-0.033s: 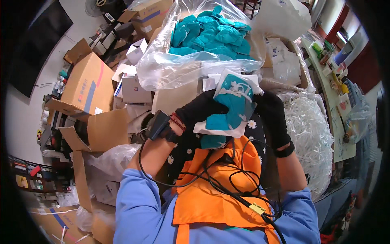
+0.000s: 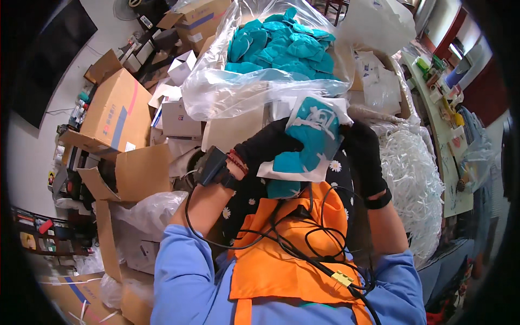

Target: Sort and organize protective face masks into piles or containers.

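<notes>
A flat pouch (image 2: 323,166) with a white back and a clear front lies over my lap. Inside it is a folded teal fabric piece (image 2: 307,140) with white straps (image 2: 320,116) bunched on its upper part. My left hand (image 2: 273,145), in a black glove, grips the pouch's left side with the thumb across the front. At the upper right edge, my black-gloved right hand (image 2: 362,149) has its fingers closed on the pouch. Another teal piece (image 2: 283,189) shows below it, against an orange apron (image 2: 281,271).
Ahead, a plastic-lined box (image 2: 265,89) holds a heap of teal pieces (image 2: 287,43). On the right is a clear bag of white straps (image 2: 409,184), beside a long cluttered table (image 2: 455,189). Cardboard boxes (image 2: 116,108) crowd the left. Black cables (image 2: 303,249) loop over the apron.
The clear front and the straps under it look slightly shifted at the pouch's upper part. My right hand has moved only a little; my left keeps its hold.
</notes>
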`<act>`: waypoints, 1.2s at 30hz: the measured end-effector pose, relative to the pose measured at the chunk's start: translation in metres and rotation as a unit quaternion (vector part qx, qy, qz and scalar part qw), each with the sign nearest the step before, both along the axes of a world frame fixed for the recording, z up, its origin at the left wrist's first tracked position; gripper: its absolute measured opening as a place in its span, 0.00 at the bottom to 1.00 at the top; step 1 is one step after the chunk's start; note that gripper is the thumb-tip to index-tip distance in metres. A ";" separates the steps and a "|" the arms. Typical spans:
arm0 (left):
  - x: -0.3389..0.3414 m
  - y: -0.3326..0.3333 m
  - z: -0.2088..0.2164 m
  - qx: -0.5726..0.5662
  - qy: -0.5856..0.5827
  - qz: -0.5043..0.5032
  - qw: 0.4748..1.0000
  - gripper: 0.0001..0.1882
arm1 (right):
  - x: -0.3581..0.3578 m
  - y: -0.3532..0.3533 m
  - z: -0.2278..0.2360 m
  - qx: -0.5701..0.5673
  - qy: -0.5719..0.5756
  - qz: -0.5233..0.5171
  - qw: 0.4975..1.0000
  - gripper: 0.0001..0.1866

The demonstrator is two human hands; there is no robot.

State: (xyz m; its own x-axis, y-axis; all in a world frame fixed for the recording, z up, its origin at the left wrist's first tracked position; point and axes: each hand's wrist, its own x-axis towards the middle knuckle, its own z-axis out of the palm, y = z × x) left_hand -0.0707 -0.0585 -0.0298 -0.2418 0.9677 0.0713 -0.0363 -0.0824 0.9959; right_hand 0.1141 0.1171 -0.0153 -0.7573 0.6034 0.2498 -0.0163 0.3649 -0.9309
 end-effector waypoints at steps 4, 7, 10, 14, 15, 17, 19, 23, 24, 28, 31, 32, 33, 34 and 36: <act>-0.028 0.000 -0.024 -0.104 0.081 0.098 0.987 0.28 | -0.001 0.018 0.004 0.050 0.053 -0.067 0.995 0.11; -0.038 -0.001 -0.046 -0.146 0.134 0.227 0.954 0.29 | -0.002 0.023 0.014 -0.027 0.123 -0.099 0.987 0.11; -0.019 0.001 -0.023 -0.044 0.323 0.355 0.876 0.28 | -0.004 0.017 0.026 -0.048 0.152 -0.115 0.981 0.11; -0.010 0.006 -0.004 0.094 0.439 0.384 0.807 0.20 | -0.006 0.017 0.020 0.048 0.110 -0.126 0.985 0.11; -0.008 0.006 -0.003 0.077 0.420 0.350 0.834 0.17 | -0.008 0.010 0.023 0.039 0.102 -0.112 0.988 0.11; 0.003 0.012 0.004 0.060 0.334 0.317 0.886 0.10 | -0.015 -0.013 0.036 -0.021 0.092 -0.089 0.992 0.11; 0.001 0.032 -0.022 0.111 0.449 0.305 0.832 0.10 | -0.013 -0.021 0.032 -0.099 0.093 -0.089 0.987 0.11; 0.006 0.049 -0.043 0.166 0.240 0.318 0.902 0.08 | -0.013 -0.023 0.014 -0.162 0.116 -0.086 0.976 0.10; 0.007 0.050 -0.049 0.157 0.086 0.306 0.935 0.09 | -0.013 -0.023 0.012 -0.167 0.120 -0.088 0.975 0.10; 0.010 0.049 -0.051 0.205 0.414 0.305 0.833 0.09 | -0.004 0.001 -0.021 0.023 0.067 -0.096 0.993 0.09; 0.026 0.043 -0.044 0.142 0.192 0.264 0.935 0.11 | -0.001 0.010 -0.037 0.227 -0.012 -0.115 0.967 0.07; 0.024 0.037 -0.042 0.148 0.271 0.262 0.914 0.14 | -0.003 0.008 -0.039 0.055 0.041 -0.100 0.993 0.07; 0.023 0.033 -0.040 0.153 0.349 0.258 0.888 0.17 | -0.004 0.004 -0.040 -0.118 0.093 -0.081 0.985 0.06; 0.024 0.033 -0.039 0.185 0.384 0.265 0.865 0.17 | -0.004 0.001 -0.037 -0.102 0.074 -0.092 0.988 0.06; 0.027 0.032 -0.041 0.213 0.436 0.269 0.832 0.18 | -0.004 -0.009 -0.027 -0.070 0.033 -0.111 0.991 0.05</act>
State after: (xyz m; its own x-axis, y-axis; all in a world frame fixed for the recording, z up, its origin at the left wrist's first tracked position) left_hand -0.0437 -0.0269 -0.0704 -0.3085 0.5788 0.7548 0.8411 -0.2046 0.5006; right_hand 0.1104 0.1084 -0.0419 -0.5863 0.7858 0.1967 -0.0133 0.2335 -0.9723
